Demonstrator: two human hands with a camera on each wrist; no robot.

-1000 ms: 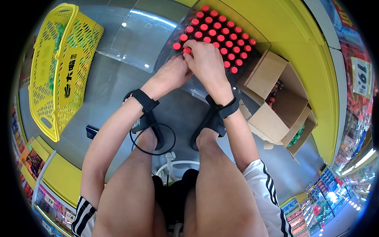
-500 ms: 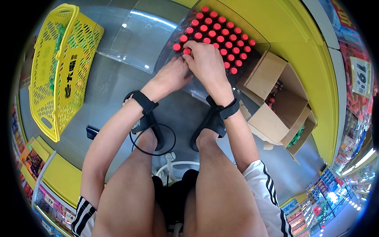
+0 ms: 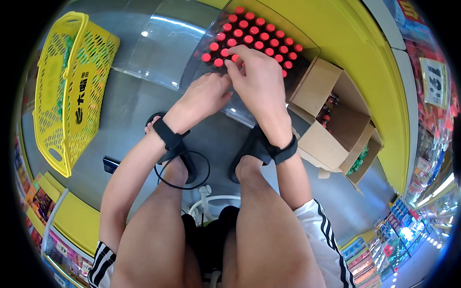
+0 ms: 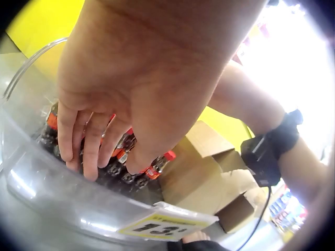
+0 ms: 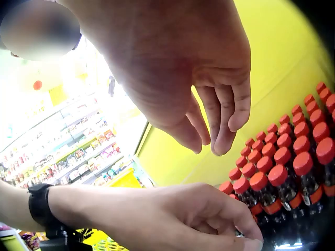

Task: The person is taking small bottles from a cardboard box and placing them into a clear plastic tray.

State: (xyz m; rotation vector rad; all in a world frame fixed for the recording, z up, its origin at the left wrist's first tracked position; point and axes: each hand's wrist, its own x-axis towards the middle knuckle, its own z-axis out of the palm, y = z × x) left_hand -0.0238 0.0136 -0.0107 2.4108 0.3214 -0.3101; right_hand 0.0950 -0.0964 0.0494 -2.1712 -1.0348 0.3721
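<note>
Small dark bottles (image 5: 272, 201) with red caps stand in close rows inside a clear plastic bin (image 4: 31, 162). Over the near side of the bin, my right hand (image 3: 259, 79) is raised above the caps, its thumb and fingers loosely bent with a gap between them and nothing in it. My left hand (image 3: 204, 93) reaches down inside the bin's near wall, beside the front row; in the left wrist view its fingers (image 4: 93, 146) hang down in front of the bottles. Part of the bottle rows is hidden behind my right hand.
An opened cardboard box (image 3: 326, 144) with some bottles inside stands right of the bin. A yellow shopping basket (image 3: 72, 96) with green items is at the left. A phone (image 3: 111, 165) lies on the floor. A price tag (image 4: 167, 225) is on the bin's front.
My right hand has drawn back and up from the near caps, and its fingers have parted. The left hand has stayed near the front row. The head view has shifted slightly.
</note>
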